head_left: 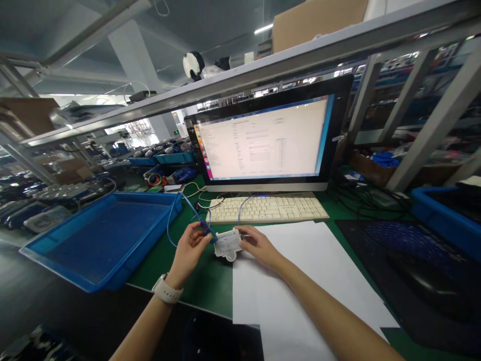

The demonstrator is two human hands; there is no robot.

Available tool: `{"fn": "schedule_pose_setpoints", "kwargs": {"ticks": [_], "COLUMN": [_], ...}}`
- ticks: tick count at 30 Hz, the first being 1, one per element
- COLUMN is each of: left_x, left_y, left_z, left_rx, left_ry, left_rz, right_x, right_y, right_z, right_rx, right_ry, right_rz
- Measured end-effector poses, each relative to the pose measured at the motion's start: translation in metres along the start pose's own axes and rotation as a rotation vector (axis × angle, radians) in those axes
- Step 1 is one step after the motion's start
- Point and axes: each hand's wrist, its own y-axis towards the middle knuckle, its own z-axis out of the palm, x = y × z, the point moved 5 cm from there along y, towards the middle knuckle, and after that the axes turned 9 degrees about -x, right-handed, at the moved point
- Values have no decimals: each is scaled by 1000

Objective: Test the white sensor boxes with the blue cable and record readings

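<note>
My left hand [192, 246] pinches a blue cable plug [206, 228] at the left edge of a small white plastic device [227, 244]. Whether the plug is seated in the device I cannot tell. The device has a flat face with small markings and a rounded bulge at its lower edge. Fingers and thumb of my right hand [260, 245] grip the device's right side. A thin blue cable [191, 204] runs up from the plug towards the monitor. Another blue wire rises from behind the device across the keyboard [266, 207].
White paper sheets [293, 281] lie under my right forearm. A monitor [263, 140] stands behind the keyboard. A blue tray [108, 240] is on the left. On the right are a mouse [428, 281], its dark pad [361, 240] and a blue bin [447, 215]. A shelf [233, 82] crosses above.
</note>
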Motion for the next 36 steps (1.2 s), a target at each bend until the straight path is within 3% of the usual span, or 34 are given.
{"fn": "schedule_pose_setpoints", "kwargs": {"ticks": [7,17,23,26,29,33,36], "left_x": [15,25,30,34,34,33,36], "left_y": [-8,-10,-12,-15,-19,-23,-25], "left_z": [12,17,16,15,15,16,17], "left_rx": [-20,-40,-84,-103,-101,-118,-114], "left_ry": [98,133,138,155,228,289,314], "left_rz": [169,252,320,377,510,707,793], "right_x": [-1,0,5,34,72,97,87], "right_y": [1,0,2,-7,-33,-96,-146], "right_z": [1,1,-8,-40,-94,-184,-235], "right_rx": [-7,-12,-15,-135,-290,-578,-658], "right_ry": [0,14,64,5,-191,-829,-1249], "right_rz": [-7,7,143,147,37,-161,-255]}}
